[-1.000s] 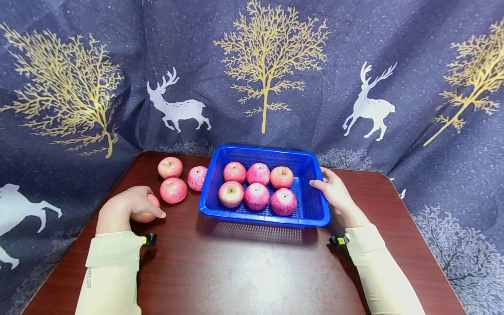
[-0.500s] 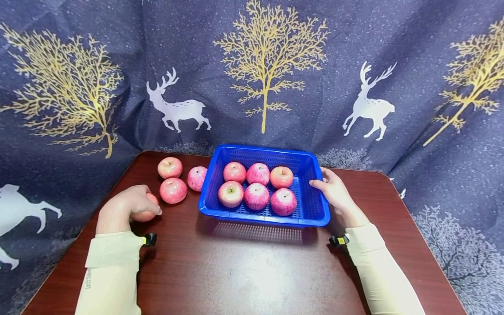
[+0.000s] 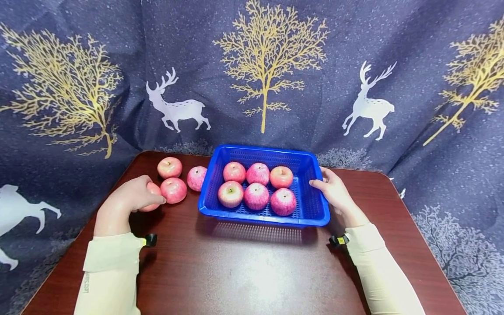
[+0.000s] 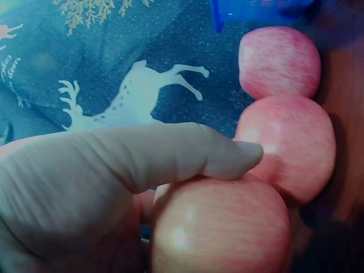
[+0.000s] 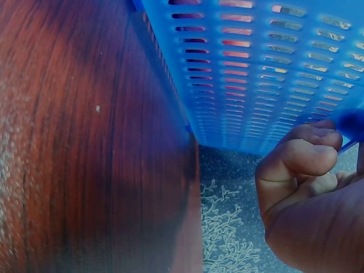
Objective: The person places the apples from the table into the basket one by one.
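Note:
My left hand [image 3: 131, 194] grips a pink-red apple [image 4: 222, 227], its thumb lying across the top of the fruit. Right beside that apple is another red apple [image 3: 174, 190], overlapped by the thumb tip in the left wrist view. A yellowish-red apple [image 3: 169, 168] sits behind them, and a striped pink apple [image 3: 196, 178] lies against the basket's left side. The blue plastic basket [image 3: 252, 221] holds two rows of apples. My right hand [image 3: 337, 194] grips the basket's right rim, thumb inside; in the right wrist view its curled fingers [image 5: 296, 162] show outside the slotted wall.
A dark red-brown wooden table [image 3: 220, 271] carries everything. Behind it hangs a dark blue cloth [image 3: 291, 65] printed with gold trees and white deer. Inside the basket, bare slotted floor shows on the right, near my right thumb.
My left hand and its apple have moved slightly away from me and to the right, up close to the neighbouring apple. The right hand and the basket have stayed in place.

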Demonstrator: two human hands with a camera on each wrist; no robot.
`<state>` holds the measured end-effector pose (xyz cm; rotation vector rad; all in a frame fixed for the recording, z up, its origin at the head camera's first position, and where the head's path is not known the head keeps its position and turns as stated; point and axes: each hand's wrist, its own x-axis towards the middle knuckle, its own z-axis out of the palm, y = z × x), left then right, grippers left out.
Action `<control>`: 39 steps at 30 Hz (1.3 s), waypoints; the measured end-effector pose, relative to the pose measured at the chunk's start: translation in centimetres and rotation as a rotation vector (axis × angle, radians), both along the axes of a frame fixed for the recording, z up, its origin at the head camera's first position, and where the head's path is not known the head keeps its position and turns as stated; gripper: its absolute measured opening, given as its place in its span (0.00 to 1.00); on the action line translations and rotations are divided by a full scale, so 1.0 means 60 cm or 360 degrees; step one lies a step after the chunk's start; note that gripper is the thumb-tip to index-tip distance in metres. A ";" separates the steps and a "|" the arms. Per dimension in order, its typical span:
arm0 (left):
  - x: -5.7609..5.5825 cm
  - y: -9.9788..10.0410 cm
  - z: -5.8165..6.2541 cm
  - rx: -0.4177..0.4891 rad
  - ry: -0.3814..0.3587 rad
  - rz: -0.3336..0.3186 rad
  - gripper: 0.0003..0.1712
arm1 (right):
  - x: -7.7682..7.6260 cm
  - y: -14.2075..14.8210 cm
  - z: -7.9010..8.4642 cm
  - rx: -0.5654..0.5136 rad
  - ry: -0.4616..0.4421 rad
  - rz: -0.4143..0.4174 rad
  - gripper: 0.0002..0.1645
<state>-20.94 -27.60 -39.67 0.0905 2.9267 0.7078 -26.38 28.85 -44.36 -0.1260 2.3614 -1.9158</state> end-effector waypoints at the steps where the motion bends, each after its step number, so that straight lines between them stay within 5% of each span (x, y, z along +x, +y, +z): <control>1: 0.000 0.001 0.003 0.0000 0.0024 -0.0004 0.18 | 0.000 0.000 0.000 0.0001 0.0002 0.0002 0.36; 12: 0.005 0.020 0.027 -0.0122 0.0261 0.0095 0.20 | -0.004 0.002 -0.006 0.0037 0.0012 0.0001 0.36; 24: 0.002 0.067 0.040 0.0060 0.0609 0.0228 0.38 | -0.003 -0.001 -0.005 0.0042 -0.0003 0.0002 0.38; 39: -0.024 0.128 0.064 0.0149 0.0633 0.0091 0.45 | -0.005 0.002 -0.002 0.0078 -0.0012 0.0001 0.39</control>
